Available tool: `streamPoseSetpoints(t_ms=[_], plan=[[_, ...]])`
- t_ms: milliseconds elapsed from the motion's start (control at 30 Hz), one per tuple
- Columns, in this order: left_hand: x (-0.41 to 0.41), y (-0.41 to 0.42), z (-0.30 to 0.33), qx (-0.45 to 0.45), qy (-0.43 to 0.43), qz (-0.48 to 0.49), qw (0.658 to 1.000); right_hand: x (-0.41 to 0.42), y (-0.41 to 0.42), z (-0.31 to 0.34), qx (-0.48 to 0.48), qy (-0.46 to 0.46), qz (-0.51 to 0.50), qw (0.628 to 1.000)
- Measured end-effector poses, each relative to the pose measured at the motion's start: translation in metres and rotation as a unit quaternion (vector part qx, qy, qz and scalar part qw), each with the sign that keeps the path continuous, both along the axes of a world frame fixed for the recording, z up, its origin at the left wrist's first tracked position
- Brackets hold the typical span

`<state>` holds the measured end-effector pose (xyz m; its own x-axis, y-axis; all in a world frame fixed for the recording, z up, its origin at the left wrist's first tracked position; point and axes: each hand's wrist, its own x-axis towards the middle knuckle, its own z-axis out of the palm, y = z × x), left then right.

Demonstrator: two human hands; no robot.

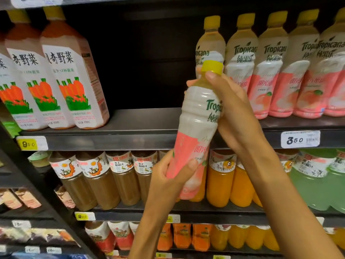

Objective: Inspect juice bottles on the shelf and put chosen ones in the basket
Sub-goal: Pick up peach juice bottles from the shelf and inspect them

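Dark store shelving fills my view, with a wide gap on the upper shelf [141, 118] between the carrot juice bottles [74, 71] on the left and a row of Tropicana bottles [270, 68] on the right. I have one peach Tropicana bottle [194, 124] off that shelf and tilted in front of me, its yellow cap [212, 67] leaning up to the right. My left hand [168, 176] wraps the pink lower part, thumb across the label; my right hand [233, 113] curls its fingers [212, 75] round the neck and shoulder just under the cap. So I judge I am at the looking-over stage with this bottle: picked, held, not yet put away. The basket is nowhere in view, so I cannot tell whether anything is in it. Lower shelves hold orange bottles [220, 184] and brown bottles [104, 184], untouched as far as I can see.
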<state>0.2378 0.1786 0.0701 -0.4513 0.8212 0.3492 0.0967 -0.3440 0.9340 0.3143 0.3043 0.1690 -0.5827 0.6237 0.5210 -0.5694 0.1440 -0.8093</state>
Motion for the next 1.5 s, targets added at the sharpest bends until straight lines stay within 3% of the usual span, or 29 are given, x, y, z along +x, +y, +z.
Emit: streamPoseSetpoints(t_ms=[100,233,333,433,600,700,833,967,1233,1367,1500], plan=[[0.001,0.0,0.004,-0.007,0.048,0.01,0.999,-0.001,-0.001,-0.004,-0.028,-0.013,-0.006,1.0],[0.01,-0.005,-0.004,-0.068,0.043,-0.089,0.993,0.0,0.001,-0.007,-0.078,-0.012,0.037,0.996],[0.013,-0.006,-0.013,-0.087,0.008,-0.122,0.989,0.004,0.002,-0.009,-0.044,-0.006,0.078,0.996],[0.015,-0.004,-0.016,-0.098,0.028,-0.11,0.989,0.005,-0.001,-0.011,-0.01,-0.001,0.104,0.995],[0.016,0.002,-0.013,-0.03,0.07,0.037,0.996,0.012,-0.01,-0.011,0.129,-0.023,0.037,0.991],[0.009,0.006,-0.01,-0.002,0.098,0.089,0.991,0.014,-0.017,-0.016,0.133,-0.001,0.059,0.989],[0.0,0.005,-0.006,-0.002,0.126,0.036,0.991,0.015,-0.022,-0.019,0.147,0.063,0.065,0.985],[-0.013,0.0,-0.005,-0.056,0.149,-0.056,0.986,0.019,-0.024,-0.017,0.17,0.081,0.139,0.972],[-0.014,0.007,-0.011,-0.038,0.172,-0.019,0.984,0.023,-0.021,-0.016,0.24,0.069,0.196,0.948],[-0.008,0.0,-0.004,-0.038,0.166,-0.042,0.984,0.022,-0.015,-0.015,0.151,0.068,0.152,0.974],[0.004,-0.009,-0.005,-0.065,0.044,-0.134,0.988,0.015,-0.007,-0.01,0.005,0.058,0.133,0.989]])
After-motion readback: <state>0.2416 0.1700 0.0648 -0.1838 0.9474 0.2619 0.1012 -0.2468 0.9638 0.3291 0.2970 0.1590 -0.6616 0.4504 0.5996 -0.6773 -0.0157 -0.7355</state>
